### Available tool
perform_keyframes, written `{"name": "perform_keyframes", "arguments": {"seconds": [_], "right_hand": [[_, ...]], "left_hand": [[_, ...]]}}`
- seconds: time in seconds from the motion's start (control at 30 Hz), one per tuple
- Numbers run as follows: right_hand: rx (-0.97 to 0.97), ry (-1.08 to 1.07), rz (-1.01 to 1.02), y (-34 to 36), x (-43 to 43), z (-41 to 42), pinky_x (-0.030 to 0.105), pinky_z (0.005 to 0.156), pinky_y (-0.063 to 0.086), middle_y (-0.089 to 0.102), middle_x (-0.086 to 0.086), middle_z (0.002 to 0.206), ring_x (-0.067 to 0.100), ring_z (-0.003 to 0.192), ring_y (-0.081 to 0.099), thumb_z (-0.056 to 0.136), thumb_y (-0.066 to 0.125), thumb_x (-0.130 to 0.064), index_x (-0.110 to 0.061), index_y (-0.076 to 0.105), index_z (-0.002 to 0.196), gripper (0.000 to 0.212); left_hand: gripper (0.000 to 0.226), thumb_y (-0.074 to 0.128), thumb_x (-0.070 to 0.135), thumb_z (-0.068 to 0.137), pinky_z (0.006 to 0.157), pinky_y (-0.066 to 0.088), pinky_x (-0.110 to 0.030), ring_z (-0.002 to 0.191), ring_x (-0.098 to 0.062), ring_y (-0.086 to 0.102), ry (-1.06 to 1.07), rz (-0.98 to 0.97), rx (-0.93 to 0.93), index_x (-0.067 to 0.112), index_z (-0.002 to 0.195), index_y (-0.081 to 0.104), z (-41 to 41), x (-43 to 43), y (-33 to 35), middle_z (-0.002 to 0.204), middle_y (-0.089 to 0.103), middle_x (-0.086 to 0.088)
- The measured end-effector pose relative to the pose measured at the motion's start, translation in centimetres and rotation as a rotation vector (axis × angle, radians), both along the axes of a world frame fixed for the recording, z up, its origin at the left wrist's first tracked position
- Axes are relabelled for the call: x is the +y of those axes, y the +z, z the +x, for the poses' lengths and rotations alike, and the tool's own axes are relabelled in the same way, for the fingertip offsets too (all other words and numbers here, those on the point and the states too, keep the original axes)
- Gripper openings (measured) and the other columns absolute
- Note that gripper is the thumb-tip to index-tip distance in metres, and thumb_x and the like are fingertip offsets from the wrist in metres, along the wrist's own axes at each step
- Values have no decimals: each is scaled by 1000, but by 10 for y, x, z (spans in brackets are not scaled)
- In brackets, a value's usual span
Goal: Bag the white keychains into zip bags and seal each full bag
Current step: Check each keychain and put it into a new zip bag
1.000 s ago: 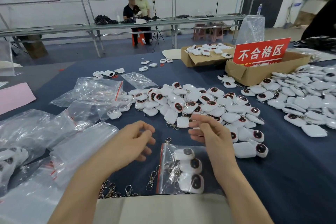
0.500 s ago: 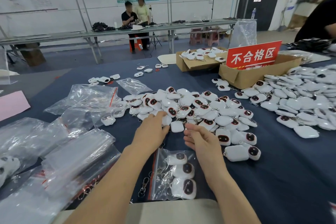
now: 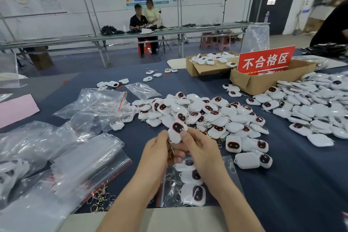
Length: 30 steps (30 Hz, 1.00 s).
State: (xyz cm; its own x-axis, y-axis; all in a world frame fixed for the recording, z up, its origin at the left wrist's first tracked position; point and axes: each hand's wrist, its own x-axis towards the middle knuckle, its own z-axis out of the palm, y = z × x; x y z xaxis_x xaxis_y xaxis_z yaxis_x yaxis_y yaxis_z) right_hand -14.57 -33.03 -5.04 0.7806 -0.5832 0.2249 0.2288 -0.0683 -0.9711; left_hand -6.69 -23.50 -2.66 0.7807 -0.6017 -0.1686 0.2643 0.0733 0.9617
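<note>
Pinching one keychain [image 3: 177,132] together, left hand [image 3: 156,154] and right hand [image 3: 201,152] hold it over the part-filled zip bag [image 3: 228,173] beneath them, likely for loading.

Left hand [image 3: 156,154], right hand [image 3: 204,151] close together, fingers curled, both pinching keychain [image 3: 177,130].

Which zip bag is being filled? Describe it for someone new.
On the blue table, go to the near edge, under the right hand. The bag there holds three keychains in a column; the stack of bags to its left looks empty.
</note>
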Motion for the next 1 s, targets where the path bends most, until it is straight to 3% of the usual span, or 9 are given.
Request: {"name": "perform_keyframes", "arguments": {"seconds": [0.07,0.13,0.2,0.33,0.47,0.53,0.7,1.0], "right_hand": [[-37,12,56,0,-2,-2,39,55,53,60,4,64,20,59,58,104,54,-27,-19,69,82,28],[-9,-38,33,-1,-6,-3,45,65,59,71,6,77,22,69,68,105,53,-27,-21,72,90,25],[26,-70,-29,-3,-8,-2,40,73,62,75,-1,89,16,82,72,105,52,-27,-29,74,95,24],[57,-80,-132,-3,-4,-1,24,77,59,75,-10,96,8,88,72,106,49,-24,-36,71,107,25],[31,-69,-157,1,1,-4,15,77,56,75,-16,106,4,97,72,104,53,-24,-62,66,108,40],[22,-76,-140,2,2,-5,13,72,54,74,-16,108,3,96,72,102,57,-24,-65,65,106,43],[-9,-62,-94,0,1,-3,28,84,61,74,-13,114,10,100,73,101,61,-21,-59,68,112,40],[-1,-50,-82,2,2,-6,37,87,59,76,-15,108,10,99,74,100,62,-20,-60,68,112,42]], "left_hand": [[43,40,28,107,54,54,-28,61,-16,64,-74,128,-191,4,93,73,0,3,-1,75,74,-12],[35,44,33,104,63,54,-27,71,-8,66,-63,274,-491,16,94,72,4,7,0,82,74,1],[17,51,38,102,67,49,-13,80,2,66,-15,255,-657,35,102,68,8,12,3,88,72,17],[17,62,28,99,81,48,-8,95,7,66,-90,177,-727,42,109,63,11,13,1,101,70,28],[15,65,27,99,79,49,-11,97,0,68,-103,137,-737,40,106,63,13,17,-3,103,72,20],[18,66,26,98,80,51,-13,97,-2,68,-114,118,-734,44,103,64,16,20,-3,104,72,19],[17,70,25,96,82,56,-23,96,-10,70,-115,87,-735,39,104,68,21,24,-4,101,73,12],[20,71,20,95,82,54,-17,99,-6,68,-123,69,-741,39,100,69,22,24,-4,102,74,13]]}}
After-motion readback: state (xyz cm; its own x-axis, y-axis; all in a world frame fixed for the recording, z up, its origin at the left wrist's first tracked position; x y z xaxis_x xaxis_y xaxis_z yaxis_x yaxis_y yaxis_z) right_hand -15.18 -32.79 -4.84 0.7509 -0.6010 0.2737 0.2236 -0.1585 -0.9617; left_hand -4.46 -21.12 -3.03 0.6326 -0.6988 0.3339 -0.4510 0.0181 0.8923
